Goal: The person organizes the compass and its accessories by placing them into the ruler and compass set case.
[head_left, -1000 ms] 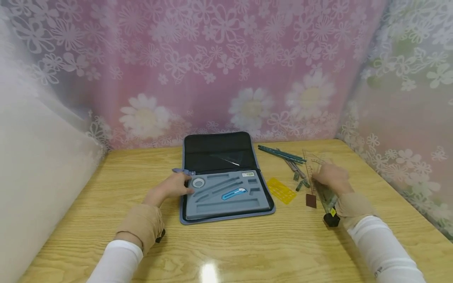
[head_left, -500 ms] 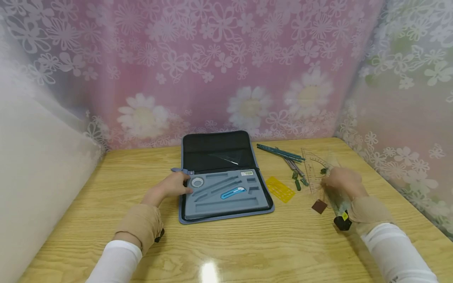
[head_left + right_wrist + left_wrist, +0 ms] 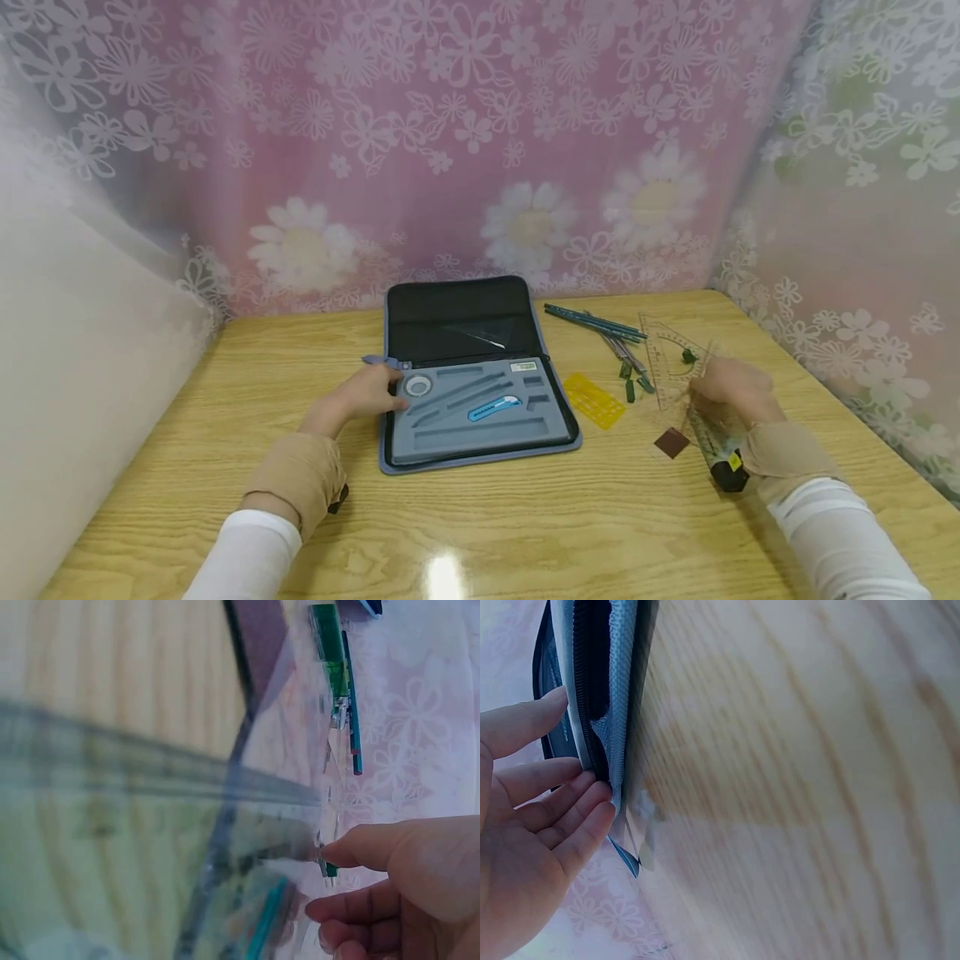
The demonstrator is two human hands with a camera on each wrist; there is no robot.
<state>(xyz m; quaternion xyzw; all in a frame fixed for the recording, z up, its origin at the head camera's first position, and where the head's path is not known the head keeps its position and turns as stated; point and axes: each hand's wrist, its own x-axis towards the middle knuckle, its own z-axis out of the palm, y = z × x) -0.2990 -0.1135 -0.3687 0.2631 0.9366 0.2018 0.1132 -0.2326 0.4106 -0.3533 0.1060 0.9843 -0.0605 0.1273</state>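
Clear plastic drawing tool (image 3: 97,847), ruler or set square I cannot tell, is pinched by the right hand (image 3: 738,390) over the worktop's (image 3: 555,525) right side; blur hides its outline. Beside that hand lies a transparent set square (image 3: 654,358), partly covered. The left hand's (image 3: 365,390) relaxed fingers touch the open zip case (image 3: 412,467), some tips hidden overhead.
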